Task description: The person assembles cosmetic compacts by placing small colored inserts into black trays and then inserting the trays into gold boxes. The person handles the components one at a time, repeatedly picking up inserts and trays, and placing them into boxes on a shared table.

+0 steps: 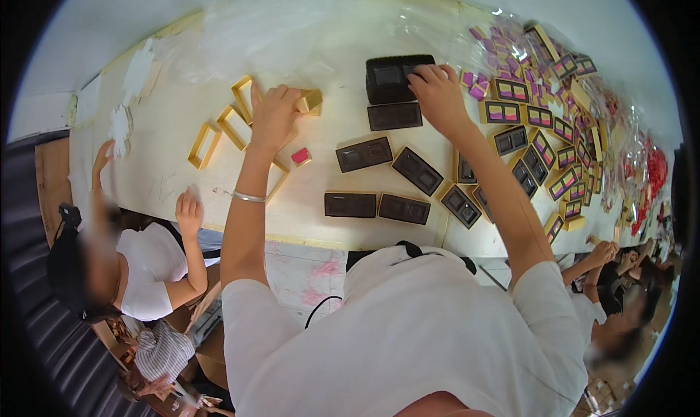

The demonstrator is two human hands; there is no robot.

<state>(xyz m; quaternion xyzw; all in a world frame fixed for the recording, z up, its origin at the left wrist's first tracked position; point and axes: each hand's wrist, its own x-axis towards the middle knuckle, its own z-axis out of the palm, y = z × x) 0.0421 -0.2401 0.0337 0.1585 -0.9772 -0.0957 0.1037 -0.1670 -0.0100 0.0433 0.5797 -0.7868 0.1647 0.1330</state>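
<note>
Over the far left-middle of the table, my left hand [274, 118] curls its fingers against an upright gold box frame [310, 100]. Beside its index finger lies another gold frame [241, 99]. My right hand [442, 100] reaches to a stack of black insert trays [391, 81], its fingers closed at the right edge of the top tray; the fingertips are partly hidden. Just below the stack sits a gold-edged box with a black insert [394, 116]. Several similar boxes [364, 154] lie between my arms. A small red-topped piece [300, 156] rests near my left wrist.
Finished-looking boxes with pink and yellow pieces [503, 112] crowd the right side, with loose purple pieces [503, 45] and clear plastic film behind. At left, a person in white [157, 260] reaches over the table towards white cards [120, 129]. Empty gold frames [205, 145] lie nearby.
</note>
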